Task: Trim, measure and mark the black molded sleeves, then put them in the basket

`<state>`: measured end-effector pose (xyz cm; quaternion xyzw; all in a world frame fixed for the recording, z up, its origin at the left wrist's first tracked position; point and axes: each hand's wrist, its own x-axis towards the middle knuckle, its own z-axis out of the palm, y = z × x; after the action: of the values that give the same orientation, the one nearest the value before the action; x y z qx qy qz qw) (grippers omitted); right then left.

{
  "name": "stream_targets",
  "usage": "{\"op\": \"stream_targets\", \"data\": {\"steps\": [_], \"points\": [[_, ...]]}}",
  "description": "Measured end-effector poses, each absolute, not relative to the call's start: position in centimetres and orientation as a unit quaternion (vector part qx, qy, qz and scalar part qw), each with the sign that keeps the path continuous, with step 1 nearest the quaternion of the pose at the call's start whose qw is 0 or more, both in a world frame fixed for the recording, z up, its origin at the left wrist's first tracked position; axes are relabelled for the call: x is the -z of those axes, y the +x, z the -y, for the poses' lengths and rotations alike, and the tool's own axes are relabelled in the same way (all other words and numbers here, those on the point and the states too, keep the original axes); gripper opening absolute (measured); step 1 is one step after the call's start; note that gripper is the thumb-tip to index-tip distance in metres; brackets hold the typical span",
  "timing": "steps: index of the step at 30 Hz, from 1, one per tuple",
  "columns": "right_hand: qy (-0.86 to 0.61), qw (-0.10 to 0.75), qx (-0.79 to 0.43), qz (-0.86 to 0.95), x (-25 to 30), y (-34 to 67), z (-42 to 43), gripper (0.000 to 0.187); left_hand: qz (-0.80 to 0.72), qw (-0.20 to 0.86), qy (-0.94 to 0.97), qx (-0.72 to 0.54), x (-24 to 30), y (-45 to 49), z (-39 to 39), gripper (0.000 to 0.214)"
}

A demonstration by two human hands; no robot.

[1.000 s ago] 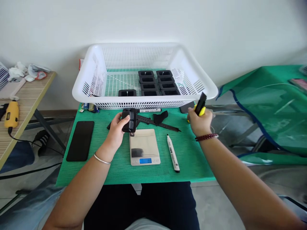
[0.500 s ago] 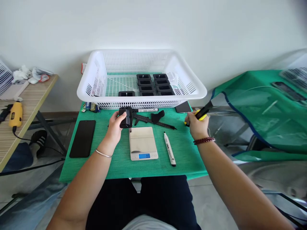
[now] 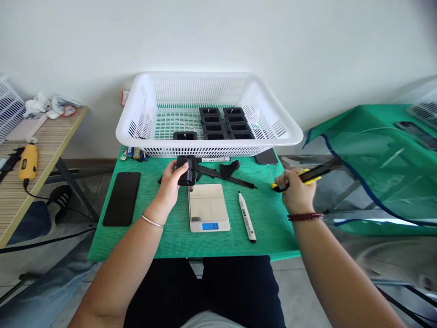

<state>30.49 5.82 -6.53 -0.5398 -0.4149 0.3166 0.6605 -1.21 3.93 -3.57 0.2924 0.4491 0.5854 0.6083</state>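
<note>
My left hand (image 3: 170, 184) grips a small black box-shaped part (image 3: 187, 170) just above the far left corner of a small digital scale (image 3: 208, 207). My right hand (image 3: 295, 191) is closed on a yellow and black tool (image 3: 309, 175) held nearly level near the green table's right edge. A black caliper (image 3: 223, 174) lies behind the scale. A black marker (image 3: 246, 222) lies to the scale's right. A white basket (image 3: 146, 98) at the back holds several black box-shaped parts (image 3: 223, 123).
A black phone (image 3: 122, 198) lies on the green mat at the left, another phone (image 3: 266, 156) under the basket's right front. A wooden table (image 3: 41, 150) at the left carries a yellow tool (image 3: 27, 161). A green-covered table (image 3: 385, 155) stands to the right.
My right hand has moved right and toward me, tilting the yellow and black tool from upright to nearly level. My left hand stays on the black part.
</note>
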Motion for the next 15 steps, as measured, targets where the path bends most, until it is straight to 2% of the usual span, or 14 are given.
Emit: {"op": "stream_targets", "data": {"steps": [15], "points": [[-0.547, 0.665, -0.338, 0.381, 5.6, 30.5, -2.9, 0.035, -0.440, 0.619, 0.322, -0.566, 3.7, -1.0, -3.7, 0.032]]}}
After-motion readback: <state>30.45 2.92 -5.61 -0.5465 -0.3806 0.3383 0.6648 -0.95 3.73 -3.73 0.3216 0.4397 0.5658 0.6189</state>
